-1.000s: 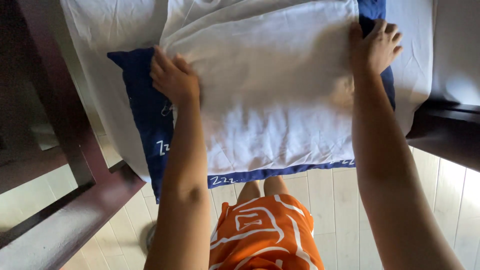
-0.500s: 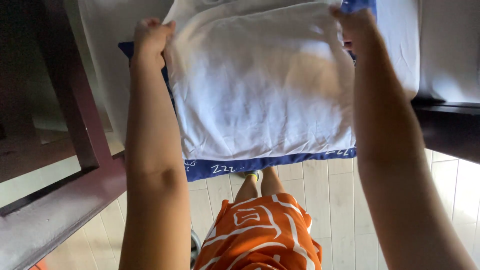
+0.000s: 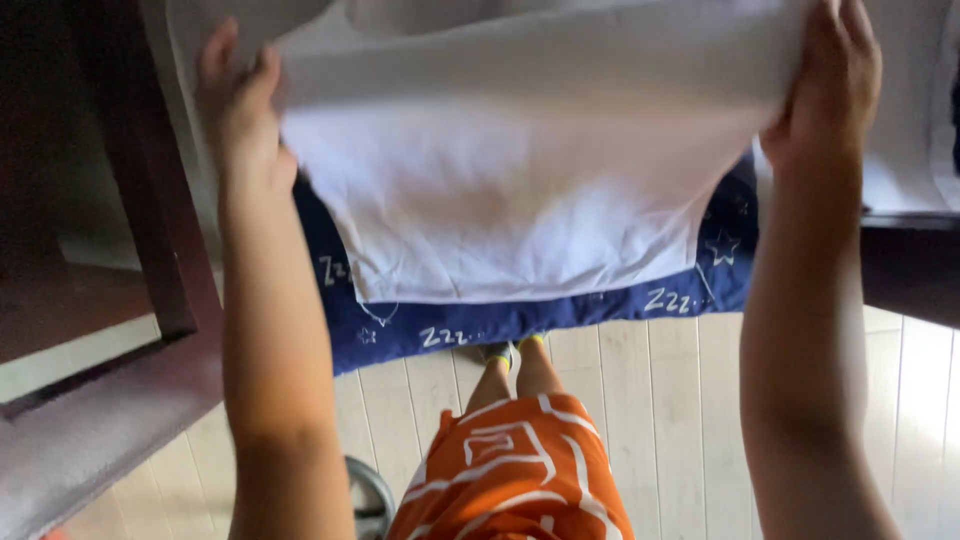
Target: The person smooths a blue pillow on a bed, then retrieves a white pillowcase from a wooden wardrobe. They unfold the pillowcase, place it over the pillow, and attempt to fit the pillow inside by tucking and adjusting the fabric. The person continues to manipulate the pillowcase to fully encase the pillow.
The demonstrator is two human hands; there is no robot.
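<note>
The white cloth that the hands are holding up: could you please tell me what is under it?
Under the white cloth a dark blue fabric with white stars and letters shows along its lower edge. The rest is covered, so what lies further up cannot be seen.

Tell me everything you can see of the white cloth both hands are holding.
The white cloth is plain, soft-looking fabric, folded into layers with a straight lower edge. It is held up by its sides, the left hand gripping one side and the right hand the other. Below it lies a dark blue fabric with white stars and letters.
</note>
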